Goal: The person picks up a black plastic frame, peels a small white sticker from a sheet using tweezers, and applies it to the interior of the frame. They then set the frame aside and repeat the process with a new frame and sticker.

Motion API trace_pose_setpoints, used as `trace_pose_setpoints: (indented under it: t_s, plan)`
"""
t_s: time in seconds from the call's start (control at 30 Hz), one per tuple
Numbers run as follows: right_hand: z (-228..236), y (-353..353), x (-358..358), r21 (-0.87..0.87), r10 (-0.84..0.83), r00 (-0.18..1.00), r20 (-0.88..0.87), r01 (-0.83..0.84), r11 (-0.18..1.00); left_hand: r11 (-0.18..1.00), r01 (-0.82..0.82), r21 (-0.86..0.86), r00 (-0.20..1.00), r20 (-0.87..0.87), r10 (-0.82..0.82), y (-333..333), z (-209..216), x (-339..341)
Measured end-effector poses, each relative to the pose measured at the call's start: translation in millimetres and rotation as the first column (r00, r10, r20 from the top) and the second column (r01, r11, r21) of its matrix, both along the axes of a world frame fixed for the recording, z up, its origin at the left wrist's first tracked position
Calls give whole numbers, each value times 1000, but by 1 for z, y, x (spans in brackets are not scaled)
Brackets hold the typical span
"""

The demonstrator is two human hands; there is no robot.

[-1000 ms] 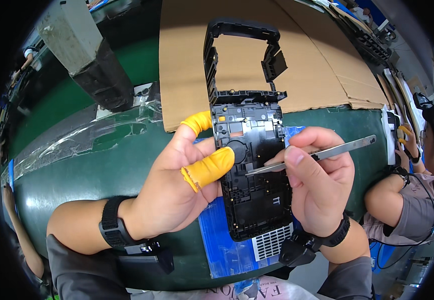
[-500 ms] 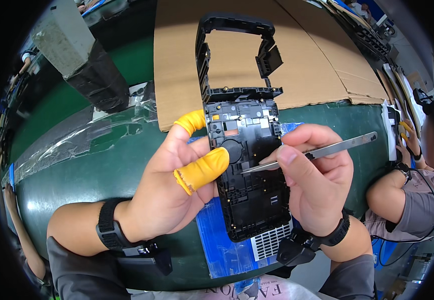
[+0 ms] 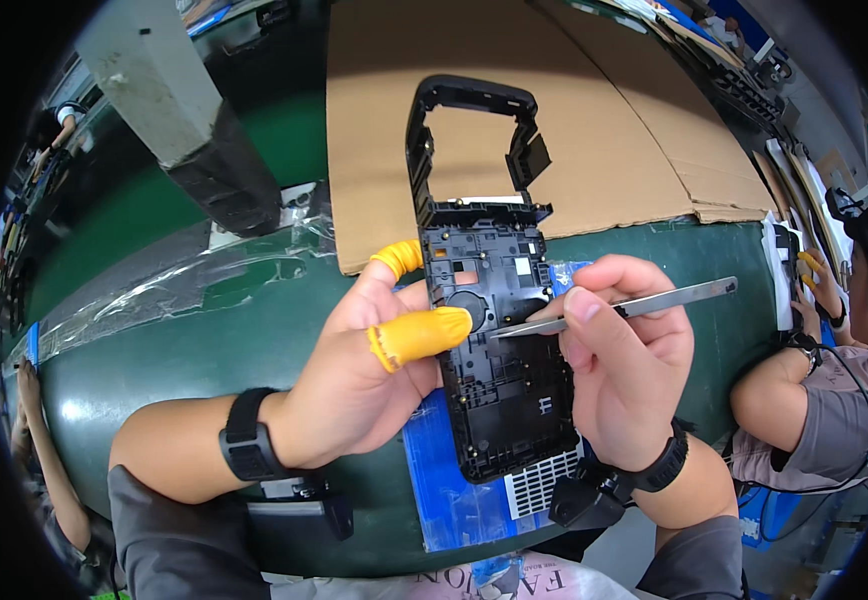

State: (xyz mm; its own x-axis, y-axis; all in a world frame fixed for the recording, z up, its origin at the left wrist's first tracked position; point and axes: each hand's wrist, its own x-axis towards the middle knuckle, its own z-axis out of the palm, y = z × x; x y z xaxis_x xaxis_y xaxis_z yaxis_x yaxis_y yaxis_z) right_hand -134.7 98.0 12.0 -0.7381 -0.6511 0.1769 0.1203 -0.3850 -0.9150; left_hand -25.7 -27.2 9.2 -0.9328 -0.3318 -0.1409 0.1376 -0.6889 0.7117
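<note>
Basically, black plastic frame (image 3: 509,405), held up over the tabletop (image 3: 154,380), open-loop end pointing away from the wearer, inner side with ribs and small brass-coloured dots showing. Left hand (image 3: 354,360) has it by the left edge, half closed: thumb across the front beside a round disc, a finger round behind. Yellow finger cots (image 3: 419,340) on that thumb and finger. Right hand (image 3: 634,365) is closed in a pinch on metal tweezers (image 3: 689,296); tips point left, over the frame just below the disc, contact can't be told from where I stand. Its lower fingers sit at the frame's right edge, can't tell if they touch.

Underneath, a blue pad (image 3: 439,500) on the tabletop, white grid panel (image 3: 544,488) on its right part, partly hidden by the frame. Dark straps (image 3: 247,435) on both wrists. Beyond the frame, a big cardboard sheet (image 3: 614,140); left of it, a grey pillar (image 3: 159,95) with a black-wrapped base, clear tape (image 3: 284,255) nearby. Off right, a co-worker (image 3: 814,400) with yellow on the fingers.
</note>
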Motion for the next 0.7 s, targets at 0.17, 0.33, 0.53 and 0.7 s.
trace_pose_setpoints:
  t_s: [0.17,0.33,0.53,0.7]
  plan:
    - [-6,-8,0,-71,3,996,93,3,997,993,1,122,1000,-22,1,-4,-4,-7]
    - [-5,-6,1,-43,-36,992,118,41,998,1000,-22,-19,998,55,23,8,-2,-13]
    - [15,13,-50,-210,-239,968,80,251,945,1000,-11,15,998,65,10,1,12,12]
    - [18,30,-83,-269,-177,975,134,207,941,983,-18,-185,989,139,44,-2,23,48]
